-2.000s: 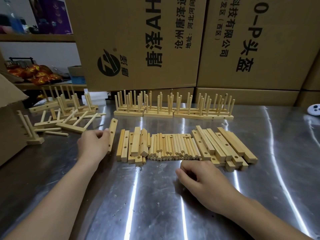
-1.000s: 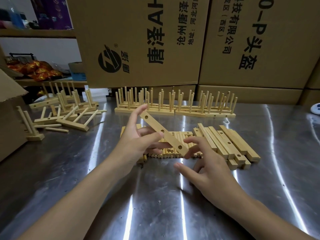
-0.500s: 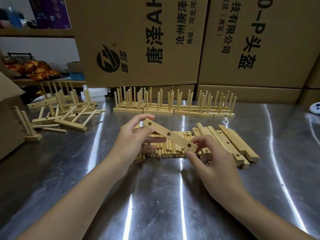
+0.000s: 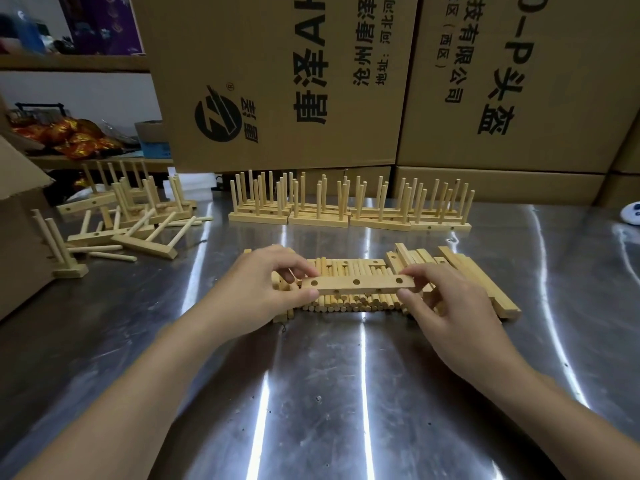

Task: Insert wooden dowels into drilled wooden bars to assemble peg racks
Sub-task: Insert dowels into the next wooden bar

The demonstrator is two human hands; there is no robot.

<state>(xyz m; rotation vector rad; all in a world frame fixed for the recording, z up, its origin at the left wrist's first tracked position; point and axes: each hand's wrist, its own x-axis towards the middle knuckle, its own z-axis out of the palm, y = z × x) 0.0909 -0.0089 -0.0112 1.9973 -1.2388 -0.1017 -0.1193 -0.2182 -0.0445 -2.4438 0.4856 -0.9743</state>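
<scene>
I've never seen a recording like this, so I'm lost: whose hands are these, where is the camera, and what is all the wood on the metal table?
No machine here: a person works with bare hands, and the one picture comes from a camera worn on their head, looking down. The left hand and right hand each pinch one end of a drilled bar, its holes empty, above the steel table. Under it lies a row of loose dowels, with more bars piled to the right. At the back finished racks stand in a line; jumbled racks lie at the left.
</scene>
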